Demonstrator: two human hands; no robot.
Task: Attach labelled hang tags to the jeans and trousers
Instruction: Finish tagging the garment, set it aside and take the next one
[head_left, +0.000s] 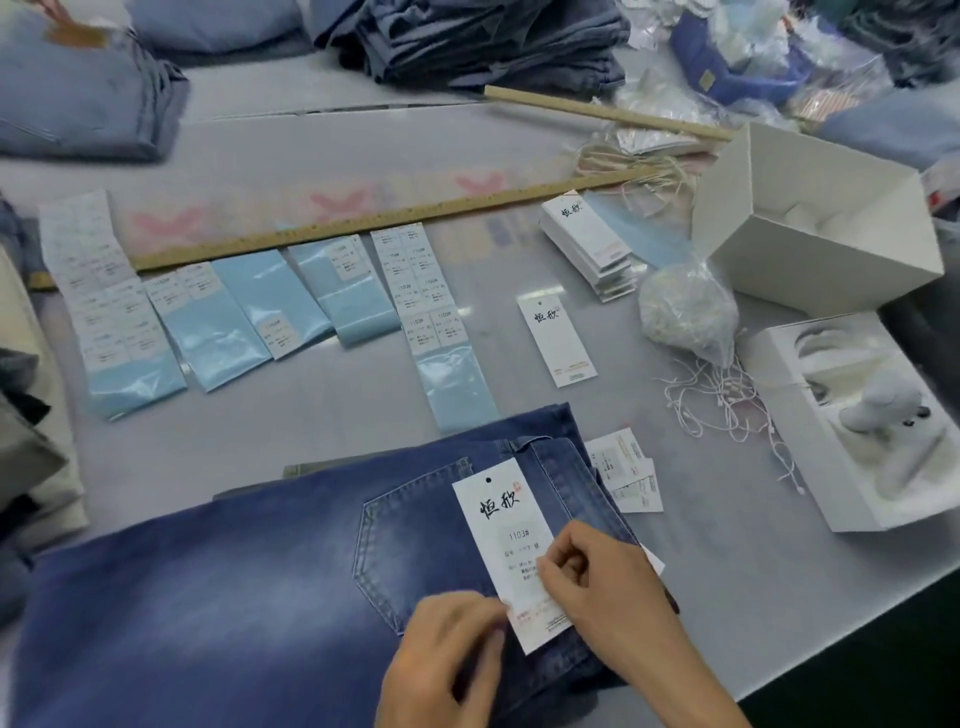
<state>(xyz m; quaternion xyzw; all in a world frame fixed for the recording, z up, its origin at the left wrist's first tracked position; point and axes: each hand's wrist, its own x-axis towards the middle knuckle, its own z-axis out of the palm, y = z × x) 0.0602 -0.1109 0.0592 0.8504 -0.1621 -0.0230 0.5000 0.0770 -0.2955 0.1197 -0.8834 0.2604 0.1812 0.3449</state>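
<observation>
Hang tag (498, 540), white with black brush lettering and a "1103#" sticker, lies flat on the blue jeans (218, 597), just right of the back pocket (415, 540). Its long axis runs from the upper left to the lower right, with the punched hole at the far end, pointing away from the person, and the small printed block at the near end by the hands.

Relative to that tag, the left hand (441, 660) sits at its near-left corner, fingers curled, fingertips touching the tag's lower left edge; whether they pinch the edge or only press it cannot be told. The right hand (608, 582) lies over the tag's lower right part, thumb and forefinger bent together on the sticker area, pressing or pinching at the sticker's corner.

Beyond the tag's hole end, a second loose tag (556, 340) lies on the grey table (311, 426), its long axis nearly parallel. Farther the same way stands a stack of tags (589, 244). Left of these, well beyond the tagged jeans, blue sticker sheets (260, 306) lie side by side below a long wooden ruler (363, 223). To the tag's right lie small printed cards (623, 467), then a tangle of white strings (727, 400) under a clear bag (685, 306), and two white boxes (815, 223).
</observation>
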